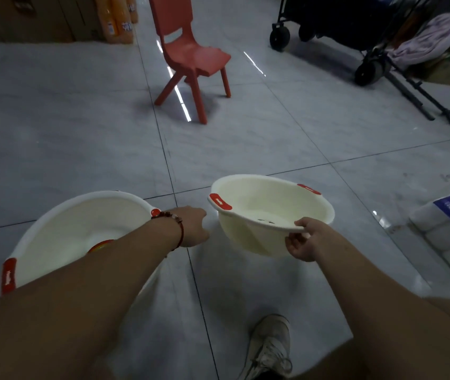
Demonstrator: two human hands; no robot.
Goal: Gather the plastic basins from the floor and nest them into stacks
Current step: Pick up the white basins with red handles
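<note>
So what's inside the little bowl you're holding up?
The small basin, which the right hand grips by the near rim, looks empty apart from a few small dark marks on its bottom. The near wall hides part of the inside.

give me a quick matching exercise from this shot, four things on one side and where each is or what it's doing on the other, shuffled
Things:
1. right hand
2. left hand
3. red plastic chair
4. larger white basin

States or places:
A. stands on the tiled floor, farther off
B. pinches the rim of the smaller cream basin
C. lies under the left forearm
D. reaches between the two basins, holding nothing

Pairs: 1-B, 2-D, 3-A, 4-C
</note>
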